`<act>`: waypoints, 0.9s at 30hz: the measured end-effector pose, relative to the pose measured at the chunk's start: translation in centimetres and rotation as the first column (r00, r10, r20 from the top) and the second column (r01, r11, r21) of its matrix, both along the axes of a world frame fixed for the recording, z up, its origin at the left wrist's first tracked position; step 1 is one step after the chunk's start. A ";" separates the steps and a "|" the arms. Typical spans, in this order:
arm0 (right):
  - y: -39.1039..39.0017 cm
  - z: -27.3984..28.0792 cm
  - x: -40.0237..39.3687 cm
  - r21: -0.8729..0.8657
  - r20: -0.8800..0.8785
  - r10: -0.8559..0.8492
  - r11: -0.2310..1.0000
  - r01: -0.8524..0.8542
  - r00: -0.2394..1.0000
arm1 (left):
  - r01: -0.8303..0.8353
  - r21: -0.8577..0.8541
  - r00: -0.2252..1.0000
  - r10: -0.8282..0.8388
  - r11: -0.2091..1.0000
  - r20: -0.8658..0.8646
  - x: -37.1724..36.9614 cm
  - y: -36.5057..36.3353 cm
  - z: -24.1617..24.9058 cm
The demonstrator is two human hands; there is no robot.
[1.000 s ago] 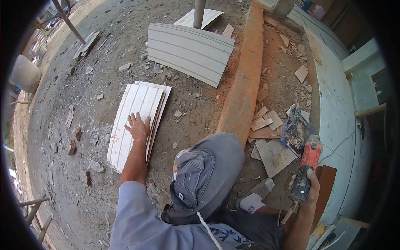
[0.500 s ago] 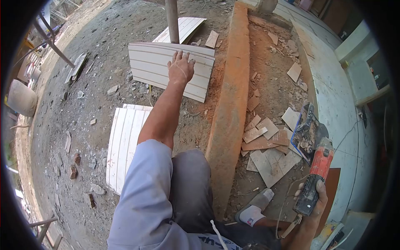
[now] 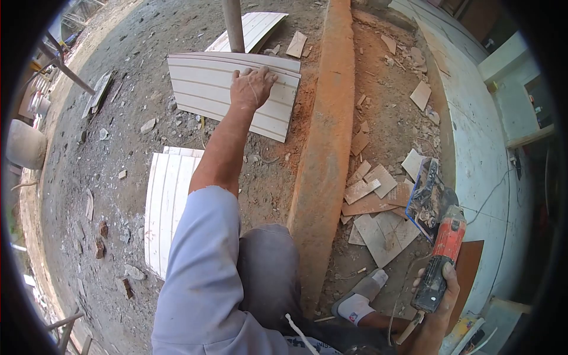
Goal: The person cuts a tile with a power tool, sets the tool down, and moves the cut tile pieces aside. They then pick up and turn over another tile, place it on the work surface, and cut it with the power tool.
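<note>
My left hand point(image 3: 252, 89) reaches forward to a cream ribbed panel point(image 3: 201, 89), its fingers bent at the upper edge. The panel leans tilted near a round post point(image 3: 233, 26), and at least one more panel edge shows behind it. In my right hand point(image 3: 442, 290) is a red and black angle grinder point(image 3: 448, 242), wrapped by the fingers at its black rear body. The grinder's head points away from me, beside a dusty dark object with a blue rim point(image 3: 423, 198); dirt makes that object hard to identify.
Other ribbed panels lie on the ground, one white panel point(image 3: 168, 207) by my left arm. An orange-stained concrete curb point(image 3: 325, 130) runs ahead. Broken tiles point(image 3: 384, 236) are piled right of it, near my foot point(image 3: 362, 296). A cord trails by the grinder; rubble covers the dirt at left.
The fingers of my left hand, flatter and spread before, are now bent at the panel's edge. The view has shifted slightly. My right hand still holds the grinder.
</note>
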State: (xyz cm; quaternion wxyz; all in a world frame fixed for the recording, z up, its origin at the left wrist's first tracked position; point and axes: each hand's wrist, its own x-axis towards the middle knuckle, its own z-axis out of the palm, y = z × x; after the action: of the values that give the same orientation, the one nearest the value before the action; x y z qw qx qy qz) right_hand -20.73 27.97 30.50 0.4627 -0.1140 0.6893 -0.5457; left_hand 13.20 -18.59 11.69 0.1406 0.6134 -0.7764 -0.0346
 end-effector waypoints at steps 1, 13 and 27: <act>0.0 0.1 0.1 0.005 -0.007 0.006 1.000 -0.006 1.000 | -0.015 0.028 0.999 0.014 1.000 0.038 0.2 0.5 -0.2; -1.2 0.0 1.2 0.031 -0.014 0.044 0.999 -0.043 0.999 | 0.112 -0.308 0.988 -0.138 0.945 -0.066 -0.1 -0.5 -2.5; -1.8 -0.4 1.5 0.038 0.003 0.044 0.998 -0.044 0.999 | -0.080 -0.212 0.995 0.066 0.974 -0.076 1.1 0.3 1.1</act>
State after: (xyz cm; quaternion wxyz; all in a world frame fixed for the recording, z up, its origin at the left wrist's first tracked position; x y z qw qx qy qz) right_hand -19.27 26.18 30.11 0.4774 -0.1195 0.6962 -0.5225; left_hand 14.25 -18.31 12.80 0.2335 0.6212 -0.7473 0.0337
